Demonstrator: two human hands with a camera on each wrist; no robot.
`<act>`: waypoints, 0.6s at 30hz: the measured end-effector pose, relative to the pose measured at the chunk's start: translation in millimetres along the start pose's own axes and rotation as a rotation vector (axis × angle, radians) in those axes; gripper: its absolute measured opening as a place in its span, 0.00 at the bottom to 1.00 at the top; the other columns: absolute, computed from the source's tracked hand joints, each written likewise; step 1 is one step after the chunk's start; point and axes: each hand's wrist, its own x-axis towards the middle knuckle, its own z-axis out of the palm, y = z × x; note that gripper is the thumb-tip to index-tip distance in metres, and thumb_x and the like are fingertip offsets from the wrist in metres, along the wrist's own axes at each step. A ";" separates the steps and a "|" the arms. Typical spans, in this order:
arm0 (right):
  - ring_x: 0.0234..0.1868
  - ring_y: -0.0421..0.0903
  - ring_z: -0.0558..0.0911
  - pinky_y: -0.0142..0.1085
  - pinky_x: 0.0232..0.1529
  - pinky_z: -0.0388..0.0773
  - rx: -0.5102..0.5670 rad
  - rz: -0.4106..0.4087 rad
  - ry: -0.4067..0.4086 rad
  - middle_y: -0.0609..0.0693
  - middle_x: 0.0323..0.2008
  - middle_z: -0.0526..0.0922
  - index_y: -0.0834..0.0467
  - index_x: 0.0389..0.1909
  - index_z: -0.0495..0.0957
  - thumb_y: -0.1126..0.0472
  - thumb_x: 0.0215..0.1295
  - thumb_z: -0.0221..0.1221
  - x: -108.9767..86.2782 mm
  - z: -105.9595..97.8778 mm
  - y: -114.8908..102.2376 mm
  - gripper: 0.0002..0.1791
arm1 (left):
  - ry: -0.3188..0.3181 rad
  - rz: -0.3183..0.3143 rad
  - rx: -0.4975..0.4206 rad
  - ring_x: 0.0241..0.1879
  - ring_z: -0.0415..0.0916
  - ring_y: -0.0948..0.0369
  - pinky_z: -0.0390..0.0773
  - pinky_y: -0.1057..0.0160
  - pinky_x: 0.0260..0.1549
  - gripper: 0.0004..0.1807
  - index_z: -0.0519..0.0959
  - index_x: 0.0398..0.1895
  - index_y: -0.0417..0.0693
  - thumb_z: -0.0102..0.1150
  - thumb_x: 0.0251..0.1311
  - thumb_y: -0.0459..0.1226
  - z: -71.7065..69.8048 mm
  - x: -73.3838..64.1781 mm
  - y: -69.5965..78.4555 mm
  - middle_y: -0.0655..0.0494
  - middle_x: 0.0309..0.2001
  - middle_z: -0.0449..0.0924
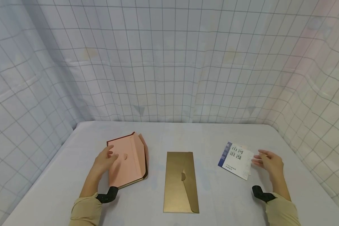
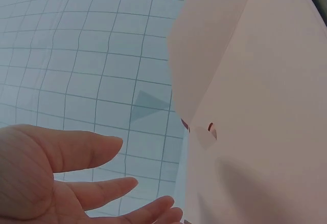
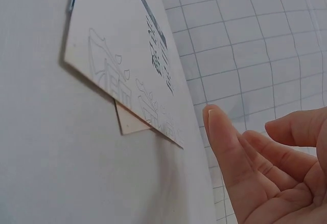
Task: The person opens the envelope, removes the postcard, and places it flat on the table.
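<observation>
My left hand [image 1: 104, 160] hovers at the left side of a pink envelope [image 1: 120, 169], fingers loosely bent and holding nothing. The envelope lies on a hardcover book [image 1: 138, 181], of which only edges and dark corners show; its flap [image 1: 142, 147] stands raised on the right. In the left wrist view, the thumb and fingers [image 2: 97, 150] are apart from the paper. Across the table, my right hand [image 1: 271, 163] is just right of a white card [image 1: 237, 160] with a blue strip and Chinese characters. A second, pale card [image 3: 132, 120] peeks out beneath it. The right fingers [image 3: 225, 147] touch nothing.
A gold envelope [image 1: 175, 185] with a slanted flap lies mid-table between the hands. White cloth covers the table [image 1: 209, 135]. Grid-patterned curtains [image 1: 169, 62] hang behind it and on both sides. Black straps [image 1: 108, 195] sit on both wrists.
</observation>
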 end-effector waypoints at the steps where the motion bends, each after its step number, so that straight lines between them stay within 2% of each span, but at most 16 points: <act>1: 0.23 0.30 0.82 0.27 0.33 0.81 -0.002 -0.011 0.002 0.32 0.21 0.77 0.73 0.66 0.58 0.61 0.71 0.41 0.1 1.1 0.0 0.27 | 0.007 0.011 -0.010 0.64 0.54 0.35 0.64 0.38 0.58 0.33 0.47 0.71 0.33 0.42 0.68 0.37 0.6 -0.5 0.8 0.25 0.64 0.55; 6: 0.24 0.29 0.82 0.27 0.33 0.81 -0.025 -0.071 0.027 0.32 0.23 0.77 0.71 0.65 0.60 0.61 0.71 0.42 3.0 6.5 2.0 0.26 | -0.009 0.062 -0.054 0.65 0.55 0.36 0.63 0.39 0.60 0.32 0.49 0.71 0.35 0.44 0.68 0.37 4.3 -2.8 8.2 0.26 0.65 0.56; 12: 0.24 0.29 0.83 0.25 0.31 0.80 0.019 -0.116 0.033 0.31 0.22 0.77 0.72 0.63 0.62 0.60 0.70 0.44 9.1 13.8 7.4 0.26 | -0.009 0.104 -0.060 0.65 0.56 0.37 0.63 0.39 0.60 0.31 0.51 0.70 0.36 0.44 0.68 0.36 8.5 -3.8 16.9 0.27 0.64 0.58; 14: 0.23 0.31 0.83 0.25 0.30 0.80 0.030 -0.124 0.039 0.33 0.22 0.78 0.71 0.62 0.64 0.61 0.69 0.45 7.4 17.1 4.5 0.25 | -0.009 0.117 -0.071 0.65 0.56 0.37 0.63 0.40 0.60 0.30 0.52 0.70 0.36 0.44 0.67 0.35 11.3 -4.2 19.1 0.28 0.64 0.59; 18: 0.24 0.30 0.83 0.26 0.32 0.81 -0.014 -0.138 0.013 0.36 0.25 0.80 0.71 0.63 0.63 0.62 0.70 0.45 -0.9 22.2 -5.2 0.24 | -0.033 0.134 -0.100 0.65 0.57 0.37 0.64 0.40 0.60 0.29 0.54 0.70 0.36 0.45 0.68 0.35 18.6 -6.3 24.0 0.29 0.64 0.60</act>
